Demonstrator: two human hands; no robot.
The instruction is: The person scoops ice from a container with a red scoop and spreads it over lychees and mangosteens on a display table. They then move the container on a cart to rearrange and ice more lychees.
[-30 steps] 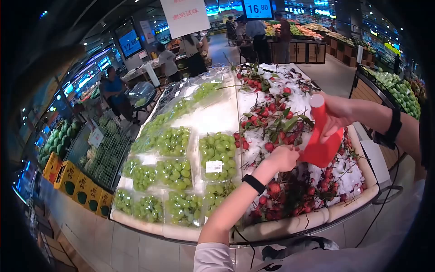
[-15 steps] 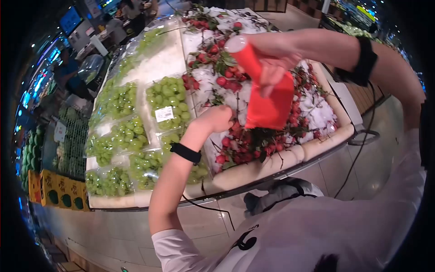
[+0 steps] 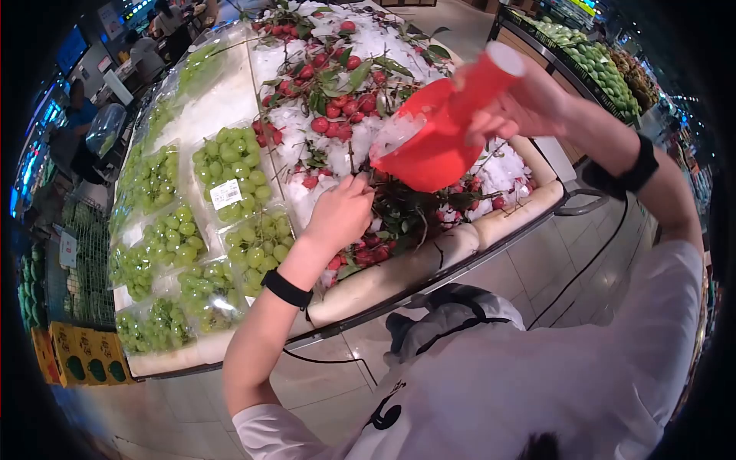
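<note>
My right hand is wrapped round the handle of a red scoop, which is tilted above the display with white ice inside. Beside the scoop's lower left edge, my left hand has its fingers closed at the stems and leaves of the red fruit; what it pinches is too small to make out. Clusters of red fruit with leaves and twigs lie on crushed ice. To the left sit packs of green grapes, one with a white label.
A padded pale rim borders the display's front. Yellow boxes stand at the lower left. A produce shelf is at the upper right. A person stands at the far left. A black cable hangs at the right.
The scoop has turned from hanging blade-down to tilted with its opening up, and ice now shows in it. My left hand has moved slightly down and left. The whole view has shifted.
</note>
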